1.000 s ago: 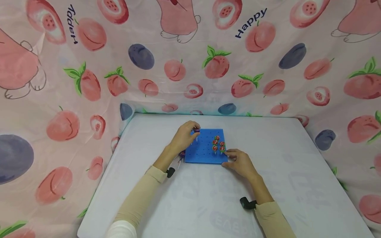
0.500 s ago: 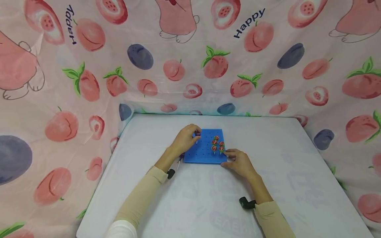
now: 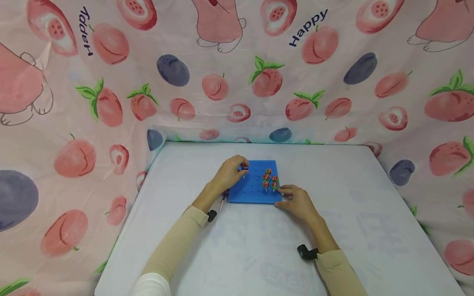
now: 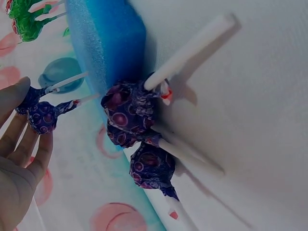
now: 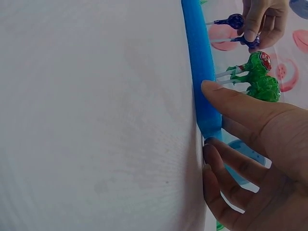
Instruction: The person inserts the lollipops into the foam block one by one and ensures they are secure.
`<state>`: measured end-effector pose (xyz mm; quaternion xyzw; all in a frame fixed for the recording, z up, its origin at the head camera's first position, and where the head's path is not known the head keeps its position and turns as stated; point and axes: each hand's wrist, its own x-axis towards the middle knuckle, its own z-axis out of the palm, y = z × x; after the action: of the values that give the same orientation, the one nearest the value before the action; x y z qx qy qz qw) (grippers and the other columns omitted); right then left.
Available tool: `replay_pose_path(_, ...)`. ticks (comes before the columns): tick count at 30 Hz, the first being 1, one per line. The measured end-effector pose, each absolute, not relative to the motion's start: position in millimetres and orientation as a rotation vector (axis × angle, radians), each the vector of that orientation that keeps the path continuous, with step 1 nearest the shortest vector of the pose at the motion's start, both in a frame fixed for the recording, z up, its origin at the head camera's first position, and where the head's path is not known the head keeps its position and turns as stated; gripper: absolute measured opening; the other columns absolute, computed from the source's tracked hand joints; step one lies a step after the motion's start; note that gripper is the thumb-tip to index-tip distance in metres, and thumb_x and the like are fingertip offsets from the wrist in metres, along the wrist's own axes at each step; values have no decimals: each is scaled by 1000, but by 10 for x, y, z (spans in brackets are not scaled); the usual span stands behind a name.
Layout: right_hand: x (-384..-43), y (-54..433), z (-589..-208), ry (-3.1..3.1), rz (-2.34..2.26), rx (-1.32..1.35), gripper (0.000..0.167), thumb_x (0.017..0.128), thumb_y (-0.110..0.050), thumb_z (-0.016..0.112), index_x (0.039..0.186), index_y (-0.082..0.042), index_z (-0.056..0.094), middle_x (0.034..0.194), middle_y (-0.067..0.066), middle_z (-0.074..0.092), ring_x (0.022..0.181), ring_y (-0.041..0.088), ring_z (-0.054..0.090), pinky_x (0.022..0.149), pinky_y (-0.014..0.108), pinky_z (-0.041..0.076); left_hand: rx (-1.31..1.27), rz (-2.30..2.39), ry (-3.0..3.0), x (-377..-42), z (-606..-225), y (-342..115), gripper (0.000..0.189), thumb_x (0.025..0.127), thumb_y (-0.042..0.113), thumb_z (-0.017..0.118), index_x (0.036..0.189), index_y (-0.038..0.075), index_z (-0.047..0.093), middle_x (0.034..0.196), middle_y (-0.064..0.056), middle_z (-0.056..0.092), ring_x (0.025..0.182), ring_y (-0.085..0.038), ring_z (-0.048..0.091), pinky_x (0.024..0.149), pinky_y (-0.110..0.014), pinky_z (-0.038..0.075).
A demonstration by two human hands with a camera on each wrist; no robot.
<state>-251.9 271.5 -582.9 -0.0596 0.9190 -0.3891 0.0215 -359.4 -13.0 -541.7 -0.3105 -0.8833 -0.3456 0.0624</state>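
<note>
In the head view my left hand (image 3: 228, 172) is over the left part of a blue pegboard (image 3: 252, 194), its thumb and fingertips pinching a purple-wrapped lollipop (image 4: 28, 100) by the head. Right against those fingers is a second purple lollipop (image 4: 42, 117), stick toward the board like the first. My right hand (image 3: 299, 202) grips the board's near right corner, thumb on the front edge and fingers round the right side. Several red-and-green lollipops (image 3: 266, 184) stand upright in the board's right part.
Loose purple lollipops (image 4: 153, 166) lie on the white table (image 3: 177, 176) beside the board's left edge, partly hidden by my left wrist in the head view. Rows of small holes cover the board. A fruit-patterned cloth (image 3: 207, 49) rises behind the table and along its sides.
My left hand has come down and slightly toward me over the board with the pinched lollipop. The right hand has stayed at the corner. The head view has shifted a little.
</note>
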Motion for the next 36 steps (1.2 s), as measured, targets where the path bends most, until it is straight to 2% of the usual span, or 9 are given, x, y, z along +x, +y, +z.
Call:
replay_pose_path(9, -2521, 2712, -5830, 2851, -1202, -186, 57, 81, -24, 92, 132, -8, 73, 141, 12, 64, 116, 33, 67, 93, 51, 58, -931, -1057, -2677, -3588, -5426, -122, 18, 94, 7, 78, 111, 11, 72, 109, 1, 69, 100, -14, 66, 87, -32, 57)
replay_pose_path(16, -2515, 2717, -5830, 2850, -1212, -185, 56, 81, -24, 92, 132, -8, 73, 141, 12, 64, 115, 33, 67, 92, 51, 58, -960, -1050, -2686, -3574, -5434, -136, 20, 95, 7, 77, 114, 4, 73, 112, -3, 70, 101, -18, 67, 88, -34, 58)
replay_pose_path(23, -2512, 2715, -5826, 2846, -1219, -193, 56, 81, -24, 92, 131, -8, 74, 141, 13, 64, 115, 34, 68, 92, 51, 58, -993, -1003, -2699, -3575, -5483, -153, 22, 95, 9, 78, 116, 4, 72, 115, -4, 70, 104, -18, 67, 90, -33, 57)
replay_pose_path(36, -2522, 2720, -5834, 2856, -1233, -201, 55, 80, -24, 92, 130, -8, 74, 140, 13, 65, 114, 33, 68, 91, 50, 58, -989, -1021, -2694, -3561, -5528, -134, 20, 93, 6, 78, 112, 3, 73, 112, -5, 73, 101, -19, 67, 90, -35, 57)
